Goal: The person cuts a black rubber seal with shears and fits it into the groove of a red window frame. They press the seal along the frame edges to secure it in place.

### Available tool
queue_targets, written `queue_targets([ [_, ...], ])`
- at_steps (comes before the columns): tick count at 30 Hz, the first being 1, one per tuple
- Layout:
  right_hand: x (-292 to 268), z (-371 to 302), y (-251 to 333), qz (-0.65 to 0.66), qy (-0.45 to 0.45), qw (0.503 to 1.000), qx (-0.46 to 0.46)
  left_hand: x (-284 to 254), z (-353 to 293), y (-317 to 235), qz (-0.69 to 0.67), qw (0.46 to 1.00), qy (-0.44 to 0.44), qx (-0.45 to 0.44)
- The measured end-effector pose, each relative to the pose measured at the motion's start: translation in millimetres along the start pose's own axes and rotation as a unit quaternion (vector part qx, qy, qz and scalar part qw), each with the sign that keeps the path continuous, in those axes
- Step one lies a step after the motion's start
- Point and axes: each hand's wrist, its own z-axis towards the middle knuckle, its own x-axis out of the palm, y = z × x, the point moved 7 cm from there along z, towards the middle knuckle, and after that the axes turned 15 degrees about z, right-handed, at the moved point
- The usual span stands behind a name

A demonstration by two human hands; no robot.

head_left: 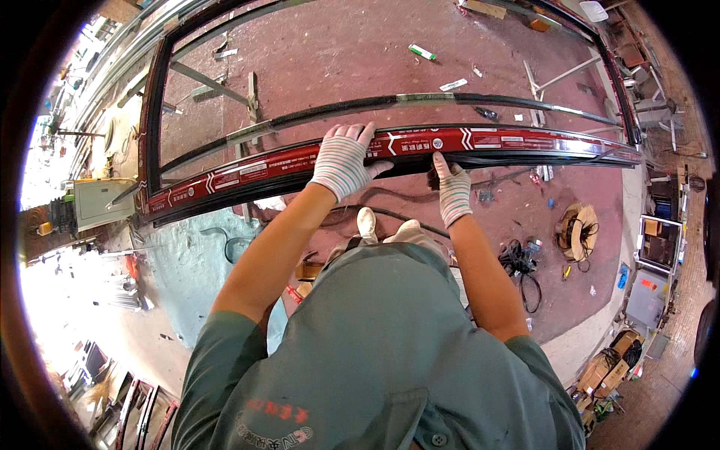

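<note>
A large dark metal frame (262, 166), its near bar wrapped in red printed film, lies raised across the view in front of me. My left hand (349, 159), in a striped knit glove with bare fingertips, wraps over the near bar from above, fingers across the top and thumb toward the right. My right hand (454, 191), gloved alike, is closed at the bar's near edge, thumb up on the red face. Its other fingers are partly hidden below, beside something dark. A thin black strip (517, 159) runs along that near edge and sticks out at the right.
Support stands (253, 101) hold the frame above the reddish floor. A hat (577, 231), a tangle of black cable (517, 259) and a green-and-white tube (422, 52) lie on the floor. A grey-green box (103, 202) stands at the left. Cartons (611, 367) crowd the lower right.
</note>
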Motion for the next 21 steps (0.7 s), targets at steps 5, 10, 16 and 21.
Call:
queue_targets([
  [5, 9, -3, 12, -0.057, 0.022, 0.998, -0.006, -2, 18, -27, 0.004, 1.000, 0.001, -0.006],
  [10, 12, 3, 12, -0.066, 0.051, 0.996, 0.032, 0, 34, -50, 0.028, 0.999, 0.046, -0.006],
  [16, 12, 2, 5, 0.006, 0.121, 0.992, 0.043, 2, 34, -55, 0.065, 0.996, 0.056, -0.004],
  [21, 19, -11, 9, 0.090, 0.131, 0.984, 0.085, 4, 33, -55, 0.058, 0.998, 0.037, -0.002],
])
